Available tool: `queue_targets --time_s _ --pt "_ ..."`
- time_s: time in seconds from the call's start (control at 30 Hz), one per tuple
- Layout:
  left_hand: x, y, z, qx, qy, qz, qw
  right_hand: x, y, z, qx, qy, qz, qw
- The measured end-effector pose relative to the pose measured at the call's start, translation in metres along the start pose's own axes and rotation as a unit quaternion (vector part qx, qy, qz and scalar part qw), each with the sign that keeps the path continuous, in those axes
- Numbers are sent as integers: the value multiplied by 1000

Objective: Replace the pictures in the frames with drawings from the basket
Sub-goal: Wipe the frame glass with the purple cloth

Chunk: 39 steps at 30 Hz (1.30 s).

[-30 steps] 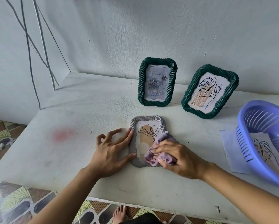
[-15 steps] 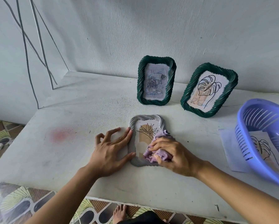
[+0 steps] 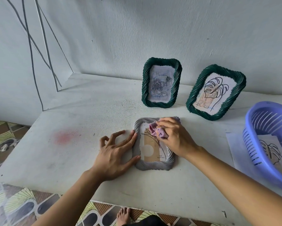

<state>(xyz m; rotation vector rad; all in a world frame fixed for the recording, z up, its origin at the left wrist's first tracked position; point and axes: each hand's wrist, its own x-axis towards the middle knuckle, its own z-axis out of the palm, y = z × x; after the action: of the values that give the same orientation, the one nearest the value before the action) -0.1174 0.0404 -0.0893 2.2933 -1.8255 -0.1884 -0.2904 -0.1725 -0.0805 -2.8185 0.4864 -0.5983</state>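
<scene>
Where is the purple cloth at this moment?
In the head view, near the centre, the right hand grips the purple cloth on the upper part of the grey frame.

Soft, even daylight, faint shadows, sharp centre, wide-angle bending and slight blur toward the edges.

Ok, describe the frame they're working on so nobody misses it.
On the white table, nearer than the two green frames standing near the wall, a grey frame lies flat between the left hand and right hand. Only it is grey and under a purple cloth.
</scene>
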Motion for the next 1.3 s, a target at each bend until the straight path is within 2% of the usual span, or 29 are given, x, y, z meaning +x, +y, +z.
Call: queue_targets --time_s 0.13,0.27,0.43,0.57,0.8,0.9,1.0,1.07,1.3 --pt "0 0 0 3 -1 4 1000 11 -25 18 14 21 -2 1000" --pt "0 0 0 0 -2 6 1000 6 -31 11 158 -63 -12 985" --pt "0 -1 0 -5 -4 4 1000 -29 -25 -26 243 -167 -56 954" --pt "0 -1 -1 -3 -6 5 1000 -43 -8 -43 239 -128 -47 961" --pt "-1 -2 0 0 -7 4 1000 -23 -2 -18 134 -62 -4 989" --pt "0 -2 0 0 -8 6 1000 -18 -17 -11 129 -75 -9 989" --pt "0 -2 0 -6 -5 7 1000 -25 -20 -11 185 -100 -53 976" --pt "0 -2 0 -6 -6 6 1000 -29 -12 -18 199 -102 -50 974" --pt "1 -1 -1 -7 -2 4 1000 -18 -1 -8 85 9 10 996"
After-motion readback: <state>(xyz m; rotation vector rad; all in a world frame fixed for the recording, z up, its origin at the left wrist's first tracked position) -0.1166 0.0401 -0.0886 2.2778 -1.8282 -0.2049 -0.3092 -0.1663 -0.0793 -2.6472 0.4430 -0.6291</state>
